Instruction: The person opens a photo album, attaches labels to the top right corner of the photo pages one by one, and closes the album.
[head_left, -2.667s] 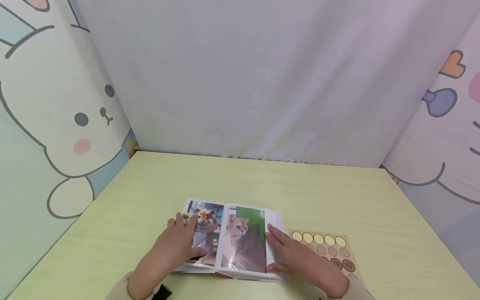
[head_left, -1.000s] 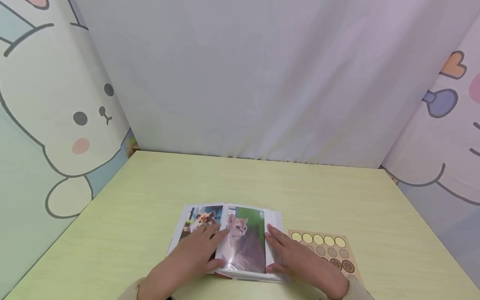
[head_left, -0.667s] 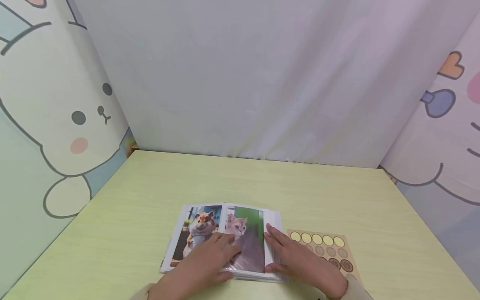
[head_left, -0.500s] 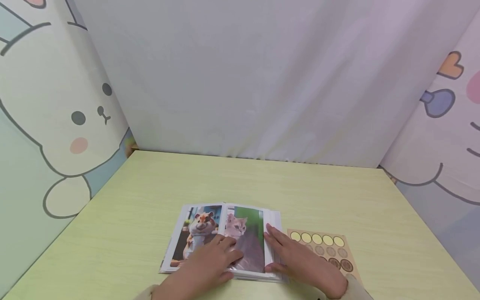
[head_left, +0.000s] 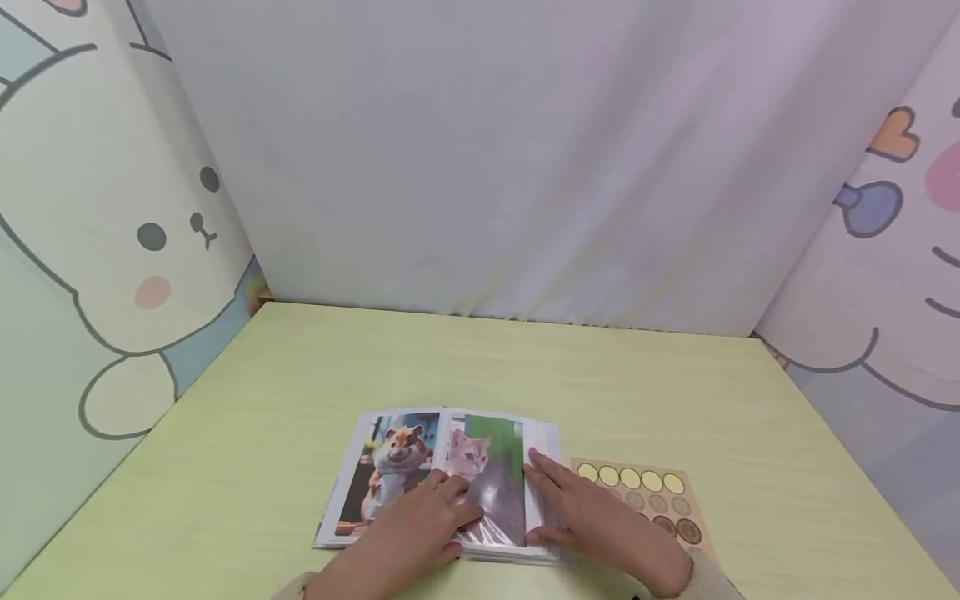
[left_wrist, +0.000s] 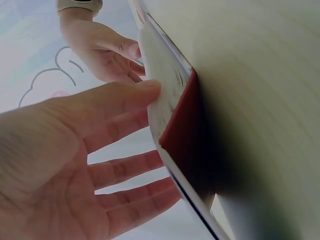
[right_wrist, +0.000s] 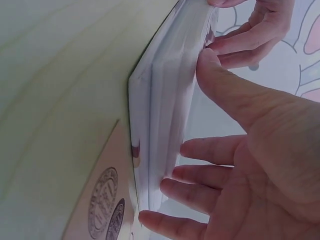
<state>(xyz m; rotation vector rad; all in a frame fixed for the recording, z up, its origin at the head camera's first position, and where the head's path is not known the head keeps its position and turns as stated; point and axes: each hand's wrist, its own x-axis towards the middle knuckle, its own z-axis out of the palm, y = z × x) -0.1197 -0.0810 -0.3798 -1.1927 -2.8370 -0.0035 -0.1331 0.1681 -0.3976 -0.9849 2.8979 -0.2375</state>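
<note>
**Hands flat on open photo album**

Left hand spread on cat photo, fingers straight. Right hand flat against photo album right edge. Beyond right: sticker sheet on green table.

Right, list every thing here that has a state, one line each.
Photo album: open, lying flat on the table.
Hamster photo: uncovered, left page.
Cat photo: right page, partly under fingers.
Sticker sheet: flat beside the album.
Left hand: open, resting on the pages.
Right hand: open, fingers at the page edges.
</note>
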